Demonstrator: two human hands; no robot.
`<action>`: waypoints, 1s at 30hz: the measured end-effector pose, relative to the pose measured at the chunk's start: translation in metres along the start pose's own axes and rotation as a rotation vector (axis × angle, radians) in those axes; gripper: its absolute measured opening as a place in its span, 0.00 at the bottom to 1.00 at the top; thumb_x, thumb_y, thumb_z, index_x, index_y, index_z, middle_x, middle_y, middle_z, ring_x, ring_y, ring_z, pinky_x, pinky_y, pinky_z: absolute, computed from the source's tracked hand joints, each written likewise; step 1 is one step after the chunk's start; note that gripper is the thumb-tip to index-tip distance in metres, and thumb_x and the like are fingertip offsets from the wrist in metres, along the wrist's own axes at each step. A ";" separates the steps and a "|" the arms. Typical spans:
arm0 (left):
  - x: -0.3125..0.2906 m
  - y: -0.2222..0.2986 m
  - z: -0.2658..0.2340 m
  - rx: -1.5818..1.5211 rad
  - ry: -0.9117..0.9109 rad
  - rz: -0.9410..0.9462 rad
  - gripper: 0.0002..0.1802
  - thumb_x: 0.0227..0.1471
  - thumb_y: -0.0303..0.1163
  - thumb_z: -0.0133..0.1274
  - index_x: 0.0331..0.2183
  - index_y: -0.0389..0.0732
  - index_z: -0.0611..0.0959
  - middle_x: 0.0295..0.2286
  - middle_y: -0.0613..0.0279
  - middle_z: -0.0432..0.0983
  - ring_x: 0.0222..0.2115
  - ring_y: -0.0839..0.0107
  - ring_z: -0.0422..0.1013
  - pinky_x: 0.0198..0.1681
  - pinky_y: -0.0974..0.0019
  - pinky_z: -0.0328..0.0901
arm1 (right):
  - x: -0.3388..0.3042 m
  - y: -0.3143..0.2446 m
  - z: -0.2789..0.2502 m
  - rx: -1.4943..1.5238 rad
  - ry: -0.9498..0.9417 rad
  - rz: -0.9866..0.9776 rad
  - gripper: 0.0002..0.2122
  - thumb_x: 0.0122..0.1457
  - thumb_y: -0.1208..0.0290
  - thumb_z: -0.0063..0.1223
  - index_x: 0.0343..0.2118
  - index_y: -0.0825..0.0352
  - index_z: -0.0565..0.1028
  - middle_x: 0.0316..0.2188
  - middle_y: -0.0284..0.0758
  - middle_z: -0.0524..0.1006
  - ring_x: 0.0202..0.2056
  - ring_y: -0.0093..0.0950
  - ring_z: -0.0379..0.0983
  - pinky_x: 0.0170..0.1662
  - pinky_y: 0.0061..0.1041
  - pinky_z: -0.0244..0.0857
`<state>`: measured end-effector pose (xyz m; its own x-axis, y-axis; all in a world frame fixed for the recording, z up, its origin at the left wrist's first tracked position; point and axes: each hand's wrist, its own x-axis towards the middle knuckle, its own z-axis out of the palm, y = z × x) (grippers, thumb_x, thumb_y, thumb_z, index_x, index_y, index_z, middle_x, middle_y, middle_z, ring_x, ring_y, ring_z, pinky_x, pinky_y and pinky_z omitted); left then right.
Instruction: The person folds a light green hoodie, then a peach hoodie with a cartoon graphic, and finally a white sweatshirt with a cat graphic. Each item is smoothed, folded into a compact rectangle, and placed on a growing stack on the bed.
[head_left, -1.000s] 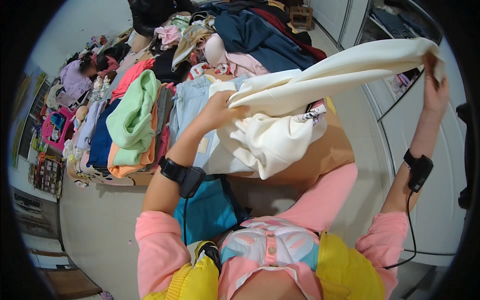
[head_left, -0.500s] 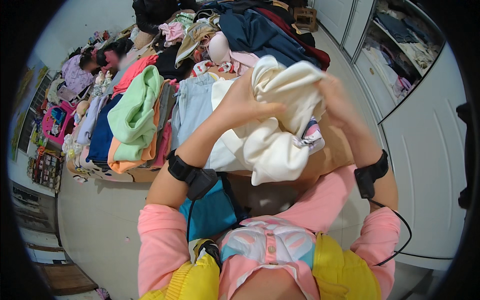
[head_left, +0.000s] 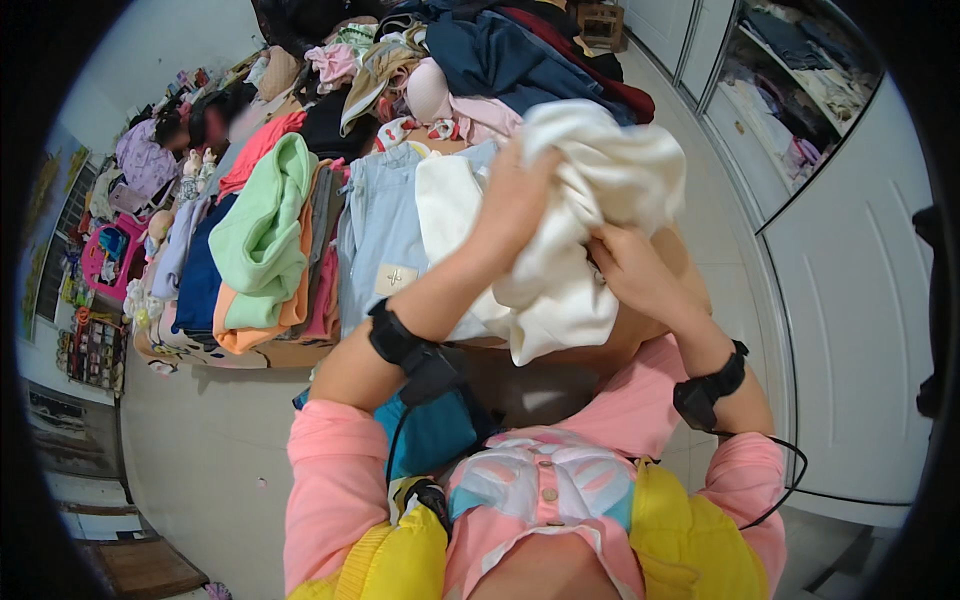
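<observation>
1. Cream garment (head_left: 590, 210) bunched up at about 1 o'clock from frame centre, lifted off the heap between both hands and hanging down to a loose lower edge at about 6 o'clock of the bundle.
2. Left hand (head_left: 512, 200) pressed flat-ish against the cloth at 9 o'clock of the bundle, fingers curled into the folds and gripping fabric; exact closure partly hidden by the cloth.
3. Right hand (head_left: 635, 275) at 5 o'clock of the bundle, fingers closed around a gathered fold, thumb side buried in cloth.
4. Risk, as a judgement: loose hanging edge likely to drag over the light blue garment (head_left: 380, 225) just below at 8 o'clock and pull it out of line.
5. Risk: grip held only on bunched folds, so a layer could well slip free and the bundle unroll onto the pile.
6. Risk: black wrist strap with cable (head_left: 420, 355) at 7 o'clock close to the cloth; snagging possible.
7. Surface: long table (head_left: 280, 352) buried under clothes, with a mint green piece (head_left: 262, 225) at 9 o'clock and a dark navy heap (head_left: 520, 60) at 12 o'clock.
8. Room: pale floor (head_left: 200, 450) at 7 o'clock, white wardrobe (head_left: 850, 300) with a glazed door at 3 o'clock, another person (head_left: 185, 125) seated at 10 o'clock.
</observation>
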<state>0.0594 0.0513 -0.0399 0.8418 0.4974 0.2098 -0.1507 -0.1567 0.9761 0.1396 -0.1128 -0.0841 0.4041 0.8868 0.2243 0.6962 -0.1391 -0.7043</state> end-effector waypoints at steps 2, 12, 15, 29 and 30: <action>-0.036 -0.005 0.028 0.193 -0.165 0.185 0.29 0.53 0.34 0.52 0.53 0.27 0.69 0.49 0.39 0.70 0.51 0.49 0.67 0.55 0.59 0.61 | -0.009 0.015 0.006 -0.090 0.139 0.092 0.13 0.57 0.77 0.46 0.46 0.71 0.71 0.41 0.51 0.74 0.43 0.44 0.73 0.46 0.34 0.67; -0.074 -0.054 0.044 0.228 -0.312 0.483 0.23 0.44 0.24 0.58 0.45 0.35 0.73 0.43 0.47 0.64 0.44 0.48 0.65 0.48 0.56 0.63 | -0.050 0.041 -0.003 -0.040 0.312 0.097 0.16 0.58 0.76 0.49 0.50 0.68 0.70 0.46 0.46 0.73 0.47 0.40 0.71 0.50 0.34 0.65; -0.108 -0.054 0.044 -0.083 -0.690 0.256 0.16 0.56 0.29 0.48 0.46 0.34 0.76 0.42 0.45 0.73 0.43 0.52 0.68 0.48 0.59 0.61 | -0.051 0.034 0.013 0.066 0.231 0.089 0.17 0.59 0.75 0.50 0.51 0.67 0.69 0.48 0.45 0.72 0.48 0.40 0.70 0.51 0.34 0.65; 0.023 -0.075 -0.065 0.067 0.363 0.266 0.14 0.46 0.20 0.59 0.36 0.38 0.74 0.29 0.62 0.74 0.32 0.75 0.70 0.34 0.71 0.65 | -0.039 0.039 -0.015 0.762 -0.095 -0.021 0.22 0.60 0.73 0.54 0.57 0.62 0.67 0.55 0.39 0.71 0.55 0.35 0.67 0.57 0.33 0.63; 0.034 -0.074 -0.087 0.055 0.469 0.117 0.06 0.50 0.27 0.58 0.30 0.37 0.77 0.25 0.65 0.74 0.27 0.76 0.68 0.31 0.70 0.64 | -0.051 0.032 -0.041 0.732 -0.030 -0.150 0.20 0.60 0.71 0.54 0.56 0.64 0.68 0.53 0.40 0.71 0.55 0.34 0.67 0.56 0.33 0.63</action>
<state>0.0541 0.1540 -0.0996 0.4947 0.8025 0.3337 -0.1924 -0.2733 0.9425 0.1660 -0.1809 -0.0905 0.3120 0.8864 0.3419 0.1657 0.3036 -0.9383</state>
